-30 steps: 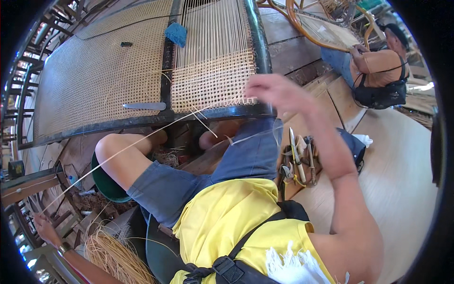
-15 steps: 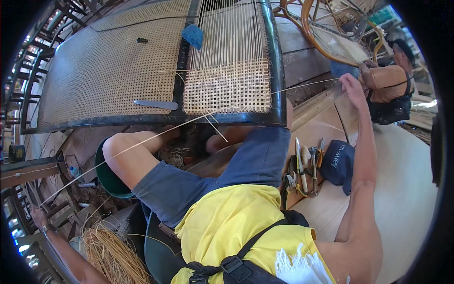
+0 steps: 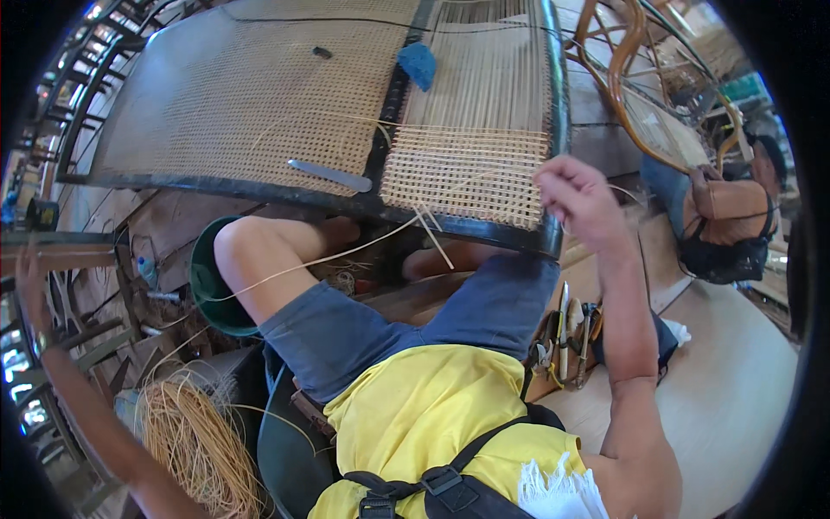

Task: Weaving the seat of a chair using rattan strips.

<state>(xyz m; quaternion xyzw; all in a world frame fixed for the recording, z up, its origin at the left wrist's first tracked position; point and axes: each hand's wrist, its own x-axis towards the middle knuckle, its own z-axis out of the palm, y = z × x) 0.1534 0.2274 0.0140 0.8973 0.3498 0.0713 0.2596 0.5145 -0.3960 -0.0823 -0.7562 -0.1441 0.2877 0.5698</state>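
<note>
A black frame (image 3: 346,201) with woven cane panels lies across my knees. My right hand (image 3: 577,195) is at the right edge of the half-woven panel (image 3: 471,169), its fingers pinched on a thin cane strand (image 3: 346,255). That strand leaves the weave near the front rail and runs down to the left over my left knee. My left hand (image 3: 30,285) is stretched far out to the left at the picture's rim. It is closed, seemingly on the far end of the same strand, though it shows small there.
A blue cloth (image 3: 419,62) and a flat metal tool (image 3: 328,175) lie on the frame. A green bucket (image 3: 206,290) stands by my left knee, with a bundle of cane (image 3: 199,441) below. Pliers and hand tools (image 3: 566,333) lie at my right. Another person (image 3: 726,216) sits at the right by a rattan frame (image 3: 627,86).
My right hand swung out to the right pulling the strand, then came back to the panel's right edge. My head has moved closer to the frame. The left hand stays stretched out.
</note>
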